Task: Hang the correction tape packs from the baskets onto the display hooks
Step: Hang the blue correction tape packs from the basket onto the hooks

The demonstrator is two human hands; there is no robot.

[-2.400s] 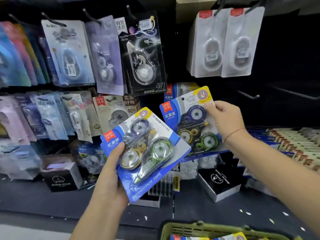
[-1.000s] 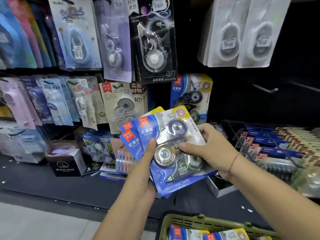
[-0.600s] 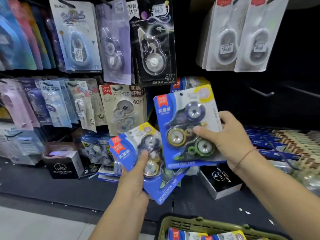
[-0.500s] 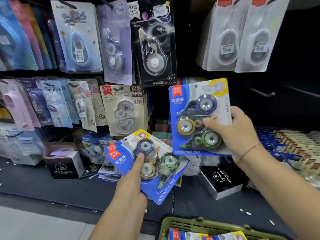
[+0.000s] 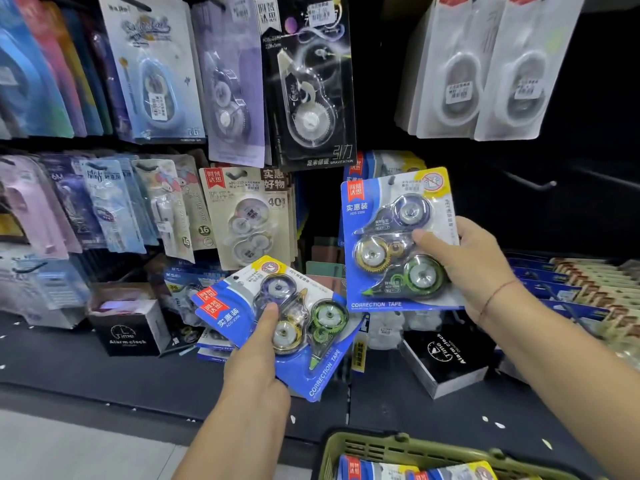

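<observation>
- While the right hand (image 5: 474, 268) grips one blue correction tape pack (image 5: 388, 216) by its right edge — thumb across the blister — the card stands upright before the hanging display.
- The left hand (image 5: 256, 372) clutches a tilted stack of packs (image 5: 325, 368), lower and left.
- More packs (image 5: 381, 469) lie in the green basket (image 5: 381, 445) at the bottom edge.
</observation>
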